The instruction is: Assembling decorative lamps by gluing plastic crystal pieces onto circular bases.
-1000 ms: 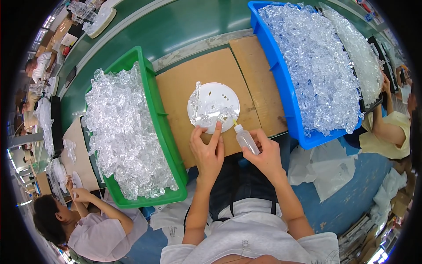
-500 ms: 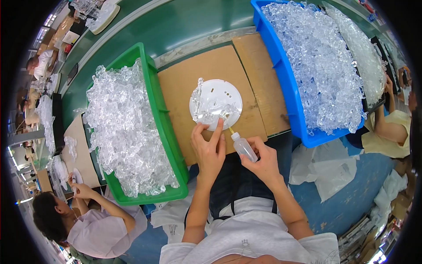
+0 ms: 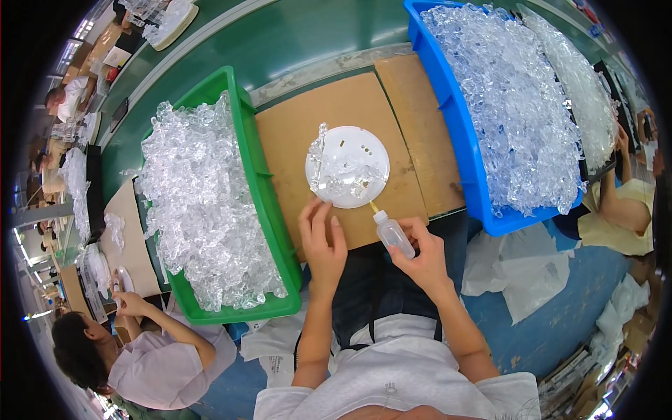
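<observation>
A round white disc (image 3: 367,143) with small holes lies on brown cardboard. Clear plastic pieces (image 3: 339,185) rest along its left and near edges, one strip sticking out past the rim at the far left. My left hand (image 3: 324,241) is at the disc's near left, fingers apart, fingertips close to the rim, with nothing seen in it. Between the thumb and fingers of my right hand (image 3: 425,257) is a small clear squeeze bottle (image 3: 395,236) with a white cap and a thin yellowish nozzle. It tilts so that the nozzle points at the disc's near edge.
To the left stands a green bin (image 3: 260,199) heaped with clear plastic pieces; to the right, a blue bin (image 3: 467,140) filled likewise. Cardboard sheets (image 3: 413,105) cover the green table (image 3: 308,52) between them. Co-workers sit on both sides, one (image 3: 150,350) at the near left.
My left hand has drawn back toward me and left, its fingers off the clear pieces. My right hand and the bottle have shifted slightly right and nearer, away from the disc.
</observation>
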### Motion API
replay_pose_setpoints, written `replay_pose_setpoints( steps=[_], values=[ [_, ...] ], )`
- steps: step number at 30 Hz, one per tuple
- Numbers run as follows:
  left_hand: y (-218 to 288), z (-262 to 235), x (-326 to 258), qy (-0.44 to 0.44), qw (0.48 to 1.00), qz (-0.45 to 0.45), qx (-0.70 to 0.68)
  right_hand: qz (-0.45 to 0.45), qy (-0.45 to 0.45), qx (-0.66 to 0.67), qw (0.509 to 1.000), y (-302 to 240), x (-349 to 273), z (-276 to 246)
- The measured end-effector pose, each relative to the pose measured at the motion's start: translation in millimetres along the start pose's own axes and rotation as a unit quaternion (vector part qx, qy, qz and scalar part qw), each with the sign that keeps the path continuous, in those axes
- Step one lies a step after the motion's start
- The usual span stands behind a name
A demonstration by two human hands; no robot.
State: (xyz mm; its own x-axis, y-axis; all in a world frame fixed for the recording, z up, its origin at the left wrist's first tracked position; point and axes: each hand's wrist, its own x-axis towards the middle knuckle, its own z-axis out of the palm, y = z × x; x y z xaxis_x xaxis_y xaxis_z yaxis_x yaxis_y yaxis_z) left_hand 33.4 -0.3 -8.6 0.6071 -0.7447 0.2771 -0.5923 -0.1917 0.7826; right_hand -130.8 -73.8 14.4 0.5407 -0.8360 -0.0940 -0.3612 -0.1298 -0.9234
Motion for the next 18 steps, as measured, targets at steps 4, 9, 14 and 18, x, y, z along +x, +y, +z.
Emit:
replay_pose_setpoints(
  steps=[4,9,14,18],
  values=[
    [-0.6,4.2,-1.6,-0.006,0.993,0.044,0.111,-0.025,0.009,0.031,0.999,-3.1,-2.5,-1.8],
    [17.8,14.9,-14.3,-0.041,0.992,0.058,0.106,-0.014,-0.015,0.011,1.000,-0.7,-7.2,-3.0],
    [19.0,13.7,-14.1,-0.040,0.992,0.053,0.106,-0.008,-0.005,-0.032,0.999,2.3,-3.5,-5.1],
    [14.4,10.9,-12.7,-0.036,0.996,0.048,0.072,-0.006,-0.005,-0.039,0.999,0.1,1.1,-2.7]
  ],
)
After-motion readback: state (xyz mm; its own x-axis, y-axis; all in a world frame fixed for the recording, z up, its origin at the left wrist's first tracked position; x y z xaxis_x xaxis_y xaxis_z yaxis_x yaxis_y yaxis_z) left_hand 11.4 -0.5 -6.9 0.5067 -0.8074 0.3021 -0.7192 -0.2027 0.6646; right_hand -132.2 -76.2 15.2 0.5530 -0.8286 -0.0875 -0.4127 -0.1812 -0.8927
